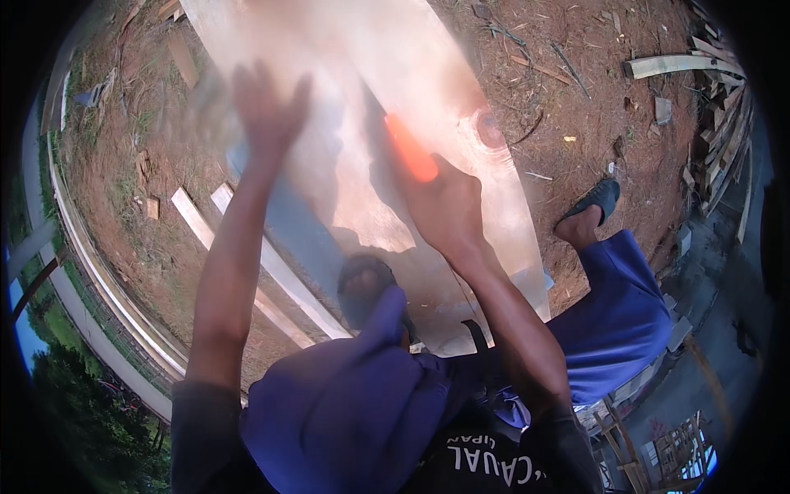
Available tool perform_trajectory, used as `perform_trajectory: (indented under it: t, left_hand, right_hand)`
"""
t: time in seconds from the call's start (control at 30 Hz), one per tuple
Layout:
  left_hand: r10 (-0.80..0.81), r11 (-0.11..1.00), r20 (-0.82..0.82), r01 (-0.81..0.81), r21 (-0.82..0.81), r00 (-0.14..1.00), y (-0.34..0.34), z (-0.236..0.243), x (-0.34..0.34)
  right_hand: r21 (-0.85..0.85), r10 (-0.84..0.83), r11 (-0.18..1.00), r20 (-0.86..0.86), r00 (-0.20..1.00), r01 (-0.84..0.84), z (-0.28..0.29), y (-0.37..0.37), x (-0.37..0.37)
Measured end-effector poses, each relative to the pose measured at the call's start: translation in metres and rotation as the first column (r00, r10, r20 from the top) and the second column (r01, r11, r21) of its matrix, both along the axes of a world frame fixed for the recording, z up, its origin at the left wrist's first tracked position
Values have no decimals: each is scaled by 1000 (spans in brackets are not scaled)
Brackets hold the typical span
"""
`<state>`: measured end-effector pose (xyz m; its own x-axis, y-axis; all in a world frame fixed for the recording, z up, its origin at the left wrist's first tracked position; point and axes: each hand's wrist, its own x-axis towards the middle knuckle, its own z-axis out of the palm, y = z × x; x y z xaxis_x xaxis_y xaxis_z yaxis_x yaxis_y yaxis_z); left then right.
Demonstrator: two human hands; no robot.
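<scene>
A broad, pale plywood board (329, 33) stretches away in front of me, partly washed out by glare. My right hand (444, 206) is wrapped round the orange handle of what looks like a hand saw (410, 148). A thin dark strip, apparently its blade, runs forward from the handle over the board; glare blurs its far end. My left hand (270, 111) lies at the board's left side with fingers spread, holding nothing. Its outline is hazy. One foot (364, 284) in a dark shoe rests on or beside the near part of the board.
My other foot, in a dark slip-on shoe (601, 200), stands on reddish soil right of the board. Narrow light planks (300, 288) lie to the left. Stacked timber offcuts (720, 136) line the far right, with wood scraps and sticks scattered on the ground.
</scene>
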<state>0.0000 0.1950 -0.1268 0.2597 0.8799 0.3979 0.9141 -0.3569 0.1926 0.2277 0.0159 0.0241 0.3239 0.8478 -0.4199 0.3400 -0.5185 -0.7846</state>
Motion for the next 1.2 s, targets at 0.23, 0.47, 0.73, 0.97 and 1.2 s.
perform_trajectory:
  t: [0.23,0.47,0.73,0.97,1.2]
  left_hand:
    - [94,991,-43,-98,-91,995,-3,14,-10]
    - [56,996,-22,-57,-62,998,5,6,5]
    - [98,987,-80,-107,-118,992,0,10,-12]
    - [103,985,-74,-112,-131,992,0,7,-13]
    - [133,979,-41,-138,-151,990,-2,5,-17]
  right_hand:
    - [32,156,986,151,976,-163,120,-194,47]
    - [72,-26,997,4,1000,26,-6,-26,8]
    - [67,159,983,148,976,-170,118,-186,40]
    - [-136,48,989,-88,995,-59,37,-73,16]
    - [-75,1,997,-44,999,-5,64,-108,21]
